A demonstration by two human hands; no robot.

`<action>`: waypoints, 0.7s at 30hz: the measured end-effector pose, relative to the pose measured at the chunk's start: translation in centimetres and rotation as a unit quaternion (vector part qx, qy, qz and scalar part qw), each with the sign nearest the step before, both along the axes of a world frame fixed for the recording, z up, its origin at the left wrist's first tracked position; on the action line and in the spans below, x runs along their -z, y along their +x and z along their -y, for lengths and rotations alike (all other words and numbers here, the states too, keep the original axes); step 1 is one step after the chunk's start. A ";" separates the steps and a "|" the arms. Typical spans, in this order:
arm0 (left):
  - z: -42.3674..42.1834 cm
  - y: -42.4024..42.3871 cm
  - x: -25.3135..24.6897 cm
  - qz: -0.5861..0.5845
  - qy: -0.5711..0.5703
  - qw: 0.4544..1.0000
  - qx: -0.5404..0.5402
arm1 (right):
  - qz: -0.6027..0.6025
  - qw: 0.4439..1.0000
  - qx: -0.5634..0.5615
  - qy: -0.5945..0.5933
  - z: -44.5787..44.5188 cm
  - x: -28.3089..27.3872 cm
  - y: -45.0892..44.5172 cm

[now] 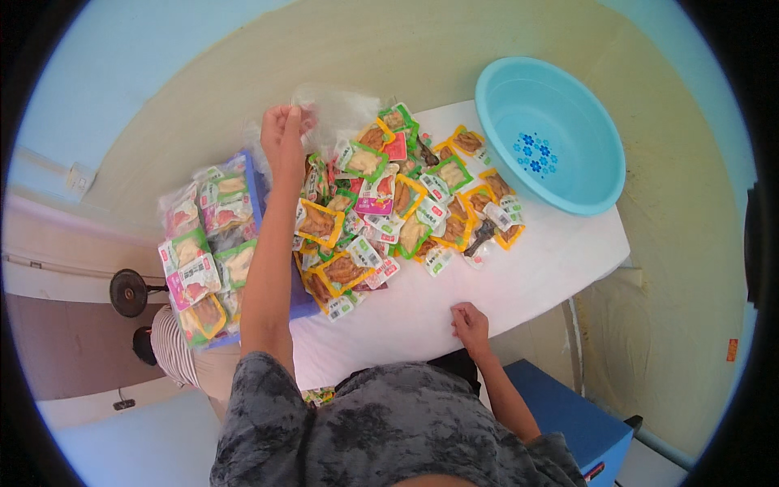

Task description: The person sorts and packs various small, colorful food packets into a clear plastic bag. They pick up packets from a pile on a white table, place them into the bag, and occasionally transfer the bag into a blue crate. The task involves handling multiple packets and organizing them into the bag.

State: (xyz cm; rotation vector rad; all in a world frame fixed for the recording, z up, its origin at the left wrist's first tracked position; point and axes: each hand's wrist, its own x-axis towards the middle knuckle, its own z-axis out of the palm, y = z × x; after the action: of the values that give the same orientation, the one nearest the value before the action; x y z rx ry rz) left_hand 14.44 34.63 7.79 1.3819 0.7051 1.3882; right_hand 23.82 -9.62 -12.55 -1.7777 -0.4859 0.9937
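Note:
My left hand (283, 131) reaches to the far side of the table, its fingers pinched on a clear plastic bag (341, 112). Below and to its right lies a heap of small vacuum-sealed food packets (377, 201), with yellow, green and pink edges and browned or pale meat showing inside. My right hand (470, 327) is over the white tabletop (414, 310) near its front edge, fingers curled and nothing visible in them. Left of my left forearm, more sealed packets (195, 274) fill a blue-purple crate (254, 189) in rows.
A light-blue plastic basin (578, 134) with blue flower prints stands at the table's back right corner. A blue box (548, 402) is on the floor to the right. Beyond the crate, a person in a striped shirt (173, 347) bends near a dark fan (129, 293).

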 end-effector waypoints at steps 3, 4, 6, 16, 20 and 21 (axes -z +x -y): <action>6.1 -1.9 -0.2 0.013 -0.053 0.998 0.032 | -0.028 0.999 0.004 0.017 0.1 0.0 0.0; 7.8 -2.8 0.7 -0.040 -0.065 0.997 0.008 | -0.047 0.998 0.011 0.029 -0.1 0.4 0.0; 11.7 -4.0 2.2 -0.017 -0.099 0.995 0.014 | -0.086 0.989 0.016 0.115 -1.9 -2.4 -0.5; 23.8 -8.6 6.6 -0.038 -0.228 0.973 -0.015 | -0.162 0.952 0.040 0.256 -11.2 -11.6 -3.6; 24.2 -10.6 7.6 -0.041 -0.239 0.969 -0.038 | -0.149 0.955 0.068 0.247 -10.3 -11.0 -4.1; 24.3 -11.1 7.8 -0.023 -0.246 0.968 -0.037 | -0.146 0.954 0.070 0.254 -9.9 -10.8 -4.4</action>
State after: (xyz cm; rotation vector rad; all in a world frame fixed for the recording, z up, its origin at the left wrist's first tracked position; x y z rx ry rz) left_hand 3.38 10.29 -0.06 1.0026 1.0584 1.1368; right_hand 19.44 0.32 -1.71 -1.1660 -0.3785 0.9126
